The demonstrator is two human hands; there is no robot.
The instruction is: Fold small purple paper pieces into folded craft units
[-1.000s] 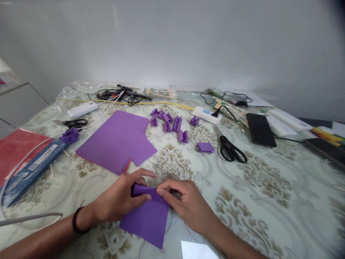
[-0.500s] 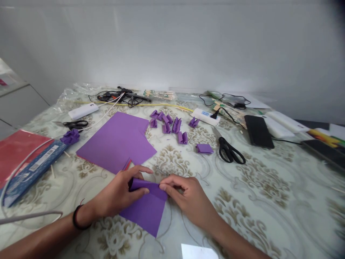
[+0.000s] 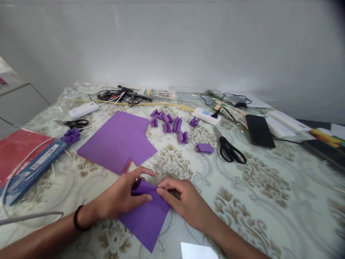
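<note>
A purple paper sheet (image 3: 149, 223) lies under both hands near the front, its far edge curled up and over. My left hand (image 3: 121, 196) grips the curled left part, thumb on top and the index finger stretched past the edge. At the right part of that edge, my right hand (image 3: 180, 199) pinches the paper between thumb and fingers. Just beyond are larger purple sheets (image 3: 115, 140) with a red layer showing beneath. Several small folded purple pieces (image 3: 177, 125) sit farther back, and one flat folded piece (image 3: 205, 148) lies to their right.
Black-handled scissors (image 3: 230, 149) lie at the right, near a phone (image 3: 260, 131) and a white power strip (image 3: 206, 116). Another pair of scissors (image 3: 77, 123), a crumpled purple paper (image 3: 70, 135) and a blue package (image 3: 35, 171) are at the left. White paper (image 3: 198, 250) lies at the front.
The held sheet has turned slightly, its near corner moving toward me. My right hand has shifted a little left along the edge, closer to my left hand.
</note>
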